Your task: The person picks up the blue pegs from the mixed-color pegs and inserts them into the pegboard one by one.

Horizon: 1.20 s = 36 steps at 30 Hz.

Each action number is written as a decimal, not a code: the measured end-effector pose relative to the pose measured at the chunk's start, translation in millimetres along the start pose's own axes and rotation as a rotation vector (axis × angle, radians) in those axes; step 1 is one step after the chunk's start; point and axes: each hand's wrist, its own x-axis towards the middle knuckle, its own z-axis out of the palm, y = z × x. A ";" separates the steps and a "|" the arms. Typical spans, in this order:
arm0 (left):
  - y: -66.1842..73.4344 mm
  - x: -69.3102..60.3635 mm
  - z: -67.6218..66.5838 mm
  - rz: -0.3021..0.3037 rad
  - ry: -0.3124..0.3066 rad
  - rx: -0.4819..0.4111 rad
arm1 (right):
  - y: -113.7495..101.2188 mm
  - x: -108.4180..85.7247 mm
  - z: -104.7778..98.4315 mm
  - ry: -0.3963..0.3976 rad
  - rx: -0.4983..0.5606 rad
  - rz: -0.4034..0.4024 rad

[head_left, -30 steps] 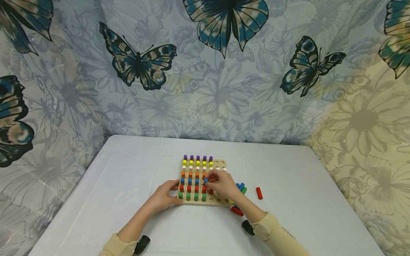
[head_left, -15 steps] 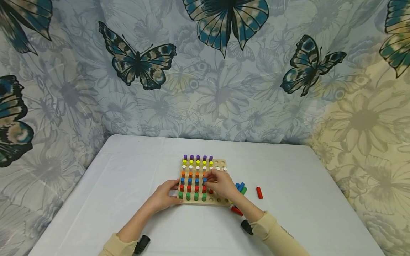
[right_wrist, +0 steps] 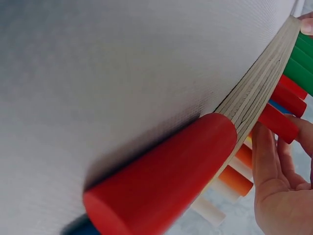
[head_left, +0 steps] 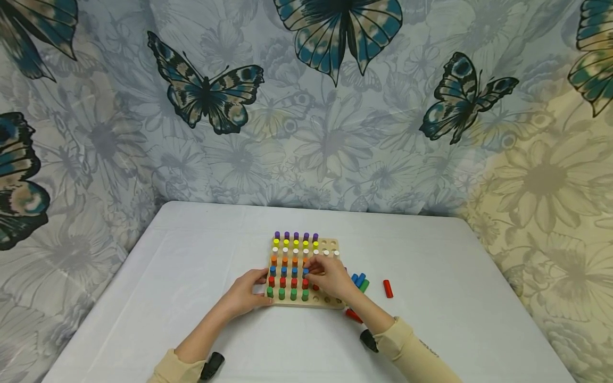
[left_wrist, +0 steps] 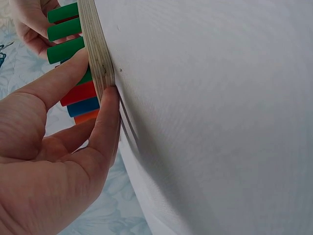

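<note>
Head view: butterfly-print backdrop (head_left: 330, 149) behind, white-covered surface (head_left: 191, 244) below. Pegboard (head_left: 306, 305) lies flat on the surface, near the middle; looks about square, so we call no long axis, but its colour rows run left to right. Layered wooden edge in the wrist views, so we judge it stiff, fairly light, liable to slide if pushed; best held by its edges.

Both hands are occupied. Left hand (head_left: 246, 293) grips the board's left edge, thumb by the near corner. Right hand (head_left: 330, 276) pinches a blue peg (head_left: 305, 272), fourth from left in the blue row. We read its long axis as upright, square to the board; fingers cover the lower part, so we can't tell if it's fully seated. Pegs look light, rigid, smooth, maybe slippery, unlikely to break; we'd pinch near the top.

Loose pegs lie on their sides right of the board, including a green peg (head_left: 364, 285). The far-right red peg (head_left: 387, 289) sits apart, pointing mostly away from us.
</note>
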 end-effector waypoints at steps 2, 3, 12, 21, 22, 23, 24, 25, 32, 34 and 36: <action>0.4 -0.2 -0.1 0.001 -0.001 0.001 | -0.1 -0.1 -0.2 -0.004 -0.005 0.003; 0.5 -0.2 -0.1 0.001 -0.001 0.002 | -0.2 0.0 -0.2 -0.006 -0.007 0.005; -0.1 -0.4 -0.7 0.001 0.003 0.008 | -2.4 -1.1 -1.5 -0.016 -0.010 0.007; 0.8 -0.2 -0.4 -0.011 0.001 0.003 | -4.0 -2.7 -4.8 -0.008 0.004 0.035; 0.9 -0.3 -0.6 -0.011 0.001 0.006 | -3.6 -3.0 -5.3 -0.004 0.004 0.030; 0.9 -0.2 -0.4 -0.013 0.000 0.004 | -3.2 -3.3 -5.9 0.001 0.003 0.025; 0.9 0.0 -0.2 -0.013 0.000 0.005 | -2.8 -3.7 -6.7 0.005 -0.001 0.021; 0.7 -0.2 -0.2 -0.012 0.000 0.007 | -1.9 -4.1 -7.3 0.009 -0.005 0.018; -0.1 -1.0 -0.4 0.008 0.009 -0.004 | -0.9 -9.4 -14.6 0.061 0.012 0.069; -0.1 -0.9 -0.1 0.010 0.011 -0.012 | -1.2 -11.9 -17.3 0.072 0.029 0.083; 0.0 -1.0 -0.3 0.010 0.010 -0.010 | -0.5 -14.6 -20.0 0.073 0.032 0.105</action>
